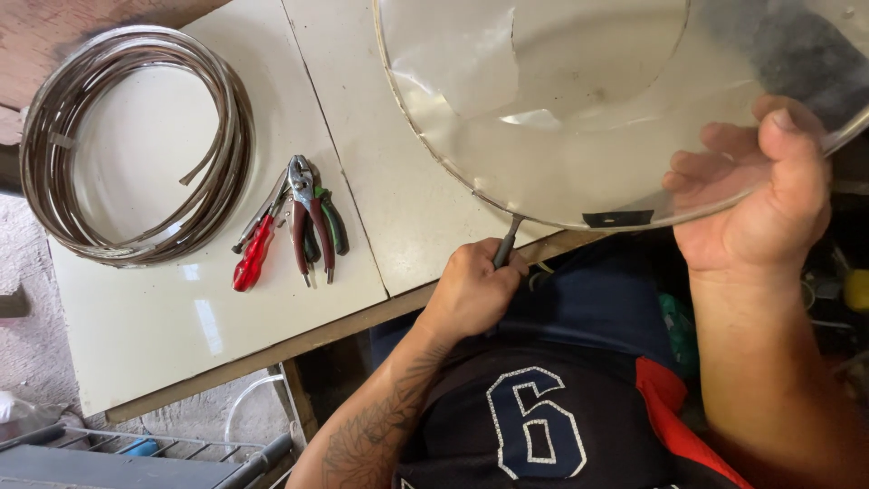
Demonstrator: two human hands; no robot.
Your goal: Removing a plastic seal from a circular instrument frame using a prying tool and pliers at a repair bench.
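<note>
Left hand [471,290] fist-grips thin tool [507,240] at clear disc [543,109] rim, lower centre; right hand [760,199] pinches disc edge. Prying step; steady leverage needed.

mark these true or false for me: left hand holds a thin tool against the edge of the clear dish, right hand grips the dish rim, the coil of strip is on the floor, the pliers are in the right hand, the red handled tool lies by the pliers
1. The left hand holds a thin tool against the edge of the clear dish. True.
2. The right hand grips the dish rim. True.
3. The coil of strip is on the floor. False: it lies on the white table.
4. The pliers are in the right hand. False: they lie on the table, apart from both hands.
5. The red-handled tool lies by the pliers. True.
</note>
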